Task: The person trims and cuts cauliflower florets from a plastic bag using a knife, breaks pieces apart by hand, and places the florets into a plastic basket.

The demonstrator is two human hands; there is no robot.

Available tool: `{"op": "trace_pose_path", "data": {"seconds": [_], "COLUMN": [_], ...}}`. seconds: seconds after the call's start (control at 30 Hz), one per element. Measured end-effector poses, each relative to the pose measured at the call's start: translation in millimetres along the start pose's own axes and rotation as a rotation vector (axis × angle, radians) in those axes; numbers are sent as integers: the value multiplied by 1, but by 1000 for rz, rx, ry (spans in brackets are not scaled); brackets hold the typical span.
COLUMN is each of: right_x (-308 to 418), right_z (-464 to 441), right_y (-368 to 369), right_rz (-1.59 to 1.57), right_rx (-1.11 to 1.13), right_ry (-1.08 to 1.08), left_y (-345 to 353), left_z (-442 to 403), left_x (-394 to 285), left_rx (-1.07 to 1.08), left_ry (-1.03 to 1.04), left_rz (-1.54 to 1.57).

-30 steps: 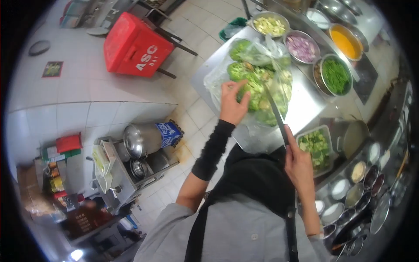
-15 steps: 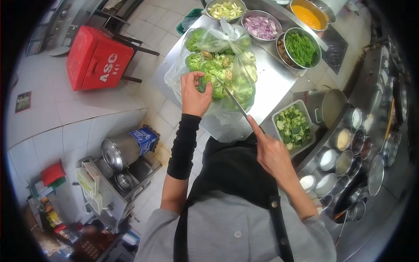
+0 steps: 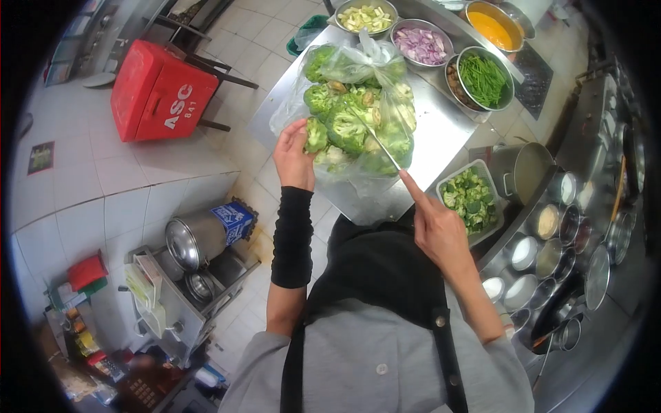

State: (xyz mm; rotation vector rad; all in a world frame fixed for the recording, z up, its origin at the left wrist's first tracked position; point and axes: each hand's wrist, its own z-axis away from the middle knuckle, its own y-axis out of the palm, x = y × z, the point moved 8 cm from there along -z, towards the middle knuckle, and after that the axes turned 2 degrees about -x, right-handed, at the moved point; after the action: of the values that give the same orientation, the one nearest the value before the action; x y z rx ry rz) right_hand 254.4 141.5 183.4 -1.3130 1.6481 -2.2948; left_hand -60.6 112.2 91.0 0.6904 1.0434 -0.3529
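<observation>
In the head view my left hand (image 3: 294,157) has its fingers closed on a broccoli floret (image 3: 316,135), at the left side of a clear plastic bag (image 3: 375,49). Larger broccoli heads (image 3: 350,127) lie in the opened bag. My right hand (image 3: 441,234) grips a knife (image 3: 383,147), index finger stretched along it. The handle is mostly hidden in the palm. The blade slants up and left over the broccoli, apart from the held floret. Right of the bag, a white plastic basket (image 3: 441,189) holds cut broccoli florets (image 3: 469,199).
Bag and bowls stand on a steel table (image 3: 441,131). Along its far side are bowls of chopped pale green vegetable (image 3: 365,17), red onion (image 3: 421,45) and green beans (image 3: 484,80). A large pot (image 3: 530,168) and seasoning containers (image 3: 547,221) are at the right, a red box (image 3: 162,93) at the left.
My left hand has moved a little left and down, bringing the floret away from the large heads. The knife in my right hand still lies over the broccoli. The view has shifted slightly.
</observation>
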Motion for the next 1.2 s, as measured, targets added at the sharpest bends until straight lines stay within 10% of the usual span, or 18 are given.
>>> {"op": "trace_pose_path", "data": {"seconds": [0.23, 0.43, 0.83, 1.07, 1.2], "right_x": [0, 10, 10, -13, -22], "right_z": [11, 31, 3, -1, 0], "right_y": [-11, -14, 11, -13, -22], "right_rz": [88, 177, 220, -92, -200], "right_rx": [-48, -53, -10, -143, -182], "right_ry": [-78, -169, -84, 7, 83], "left_y": [22, 30, 4, 3, -6], "left_z": [33, 46, 44, 51, 2], "left_x": [-25, -50, -24, -27, -13], "left_rx": [246, 182, 219, 227, 166], "left_ry": [-159, 251, 86, -333, -28], "left_rz": [263, -346, -298, 332, -452]}}
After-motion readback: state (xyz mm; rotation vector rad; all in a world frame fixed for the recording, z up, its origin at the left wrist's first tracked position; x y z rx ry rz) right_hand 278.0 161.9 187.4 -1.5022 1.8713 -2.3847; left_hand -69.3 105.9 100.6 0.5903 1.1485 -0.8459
